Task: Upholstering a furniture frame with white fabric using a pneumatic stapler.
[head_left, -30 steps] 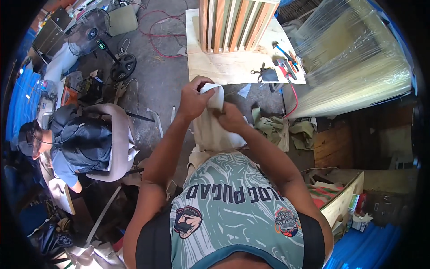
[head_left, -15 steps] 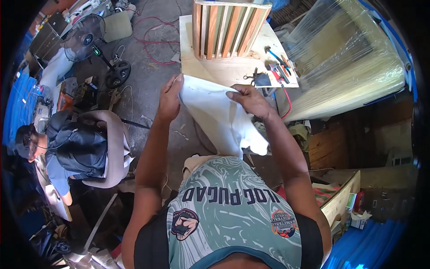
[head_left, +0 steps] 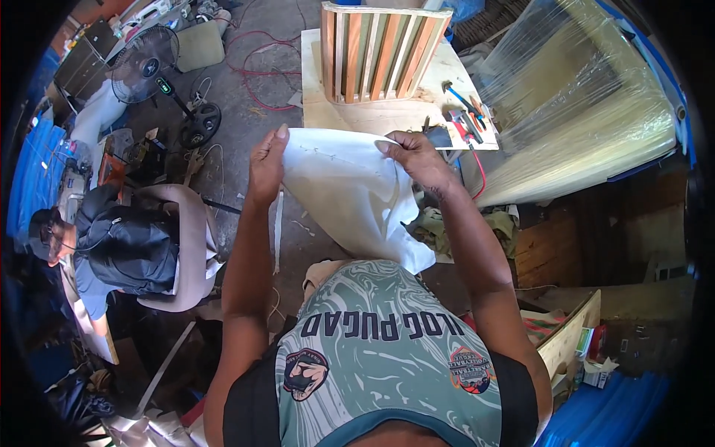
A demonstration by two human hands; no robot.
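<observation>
I have the left hand (head_left: pixel 267 160) and right hand (head_left: pixel 421 161) pinched tight on the cloth's (head_left: pixel 339 182) top edge, holding it before the desk's (head_left: pixel 356 118) near edge. On my feed, the shirt (head_left: pixel 387 372) shows dark lettering (head_left: pixel 389 328) and two badges (head_left: pixel 306 373).

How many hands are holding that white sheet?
2: the person's left hand pinches the white sheet at its upper left, and the right hand grips it near its upper right. Some fingers are hidden, but no other hand shows on it.
</observation>
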